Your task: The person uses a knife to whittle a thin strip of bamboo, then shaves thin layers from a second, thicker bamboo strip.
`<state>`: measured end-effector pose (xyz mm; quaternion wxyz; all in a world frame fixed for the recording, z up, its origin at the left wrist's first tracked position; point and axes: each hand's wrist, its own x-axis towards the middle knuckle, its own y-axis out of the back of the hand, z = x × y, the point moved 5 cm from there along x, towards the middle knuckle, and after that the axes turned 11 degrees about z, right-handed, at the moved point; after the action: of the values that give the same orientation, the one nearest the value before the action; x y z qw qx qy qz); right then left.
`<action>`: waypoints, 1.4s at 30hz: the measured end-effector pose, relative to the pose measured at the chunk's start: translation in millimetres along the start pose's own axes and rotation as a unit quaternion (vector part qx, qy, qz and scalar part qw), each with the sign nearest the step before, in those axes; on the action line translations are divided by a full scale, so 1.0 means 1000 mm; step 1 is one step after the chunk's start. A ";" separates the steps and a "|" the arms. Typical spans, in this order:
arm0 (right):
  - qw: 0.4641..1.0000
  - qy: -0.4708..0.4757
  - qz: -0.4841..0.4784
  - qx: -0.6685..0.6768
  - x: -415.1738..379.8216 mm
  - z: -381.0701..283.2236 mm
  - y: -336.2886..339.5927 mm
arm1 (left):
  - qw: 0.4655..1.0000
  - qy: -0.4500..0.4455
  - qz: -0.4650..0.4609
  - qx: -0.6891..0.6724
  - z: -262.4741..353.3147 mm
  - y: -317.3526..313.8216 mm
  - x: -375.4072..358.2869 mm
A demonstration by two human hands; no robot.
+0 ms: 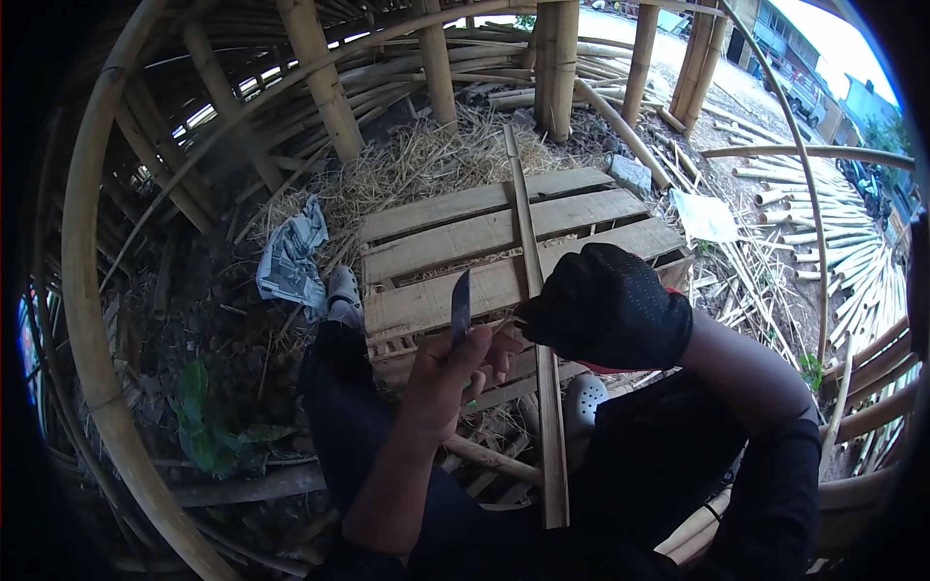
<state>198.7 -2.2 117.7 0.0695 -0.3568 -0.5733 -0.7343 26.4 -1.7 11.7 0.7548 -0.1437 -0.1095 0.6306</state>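
My left hand (455, 376) is bare and closed on the handle of a knife (460, 306), whose blade points up. My right hand (605, 308) wears a black glove and grips a long thin bamboo strip (552, 441). The strip runs from my lap up across a wooden pallet (455, 235) towards the straw. The blade stands just left of the strip, close to the gloved hand. Whether the edge touches the strip is hidden by the hands.
Thick bamboo posts (320, 77) and a curved bamboo frame (87, 290) surround me. Straw (417, 160) lies behind the pallet, crumpled newspaper (291, 257) to its left. Split bamboo slats (833, 232) pile up at right. My legs and a white shoe (344, 290) rest against the pallet.
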 end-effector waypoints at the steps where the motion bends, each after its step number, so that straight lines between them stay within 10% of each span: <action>1: 0.999 0.016 0.013 -0.026 -0.003 0.000 -0.003 | 1.000 -0.004 -0.014 0.024 -0.001 0.002 0.001; 19: 0.998 0.031 0.027 -0.045 0.004 -0.011 -0.001 | 0.959 0.138 -0.180 -0.172 -0.020 0.005 0.001; 42: 0.999 0.035 -0.009 -0.017 0.003 -0.013 -0.004 | 0.975 0.179 -0.111 -0.070 -0.021 0.014 0.003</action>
<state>188.1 -11.7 115.2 0.0769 -0.3268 -0.5610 -0.7567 21.2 1.5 -12.9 0.8154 -0.2933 -0.0320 0.4980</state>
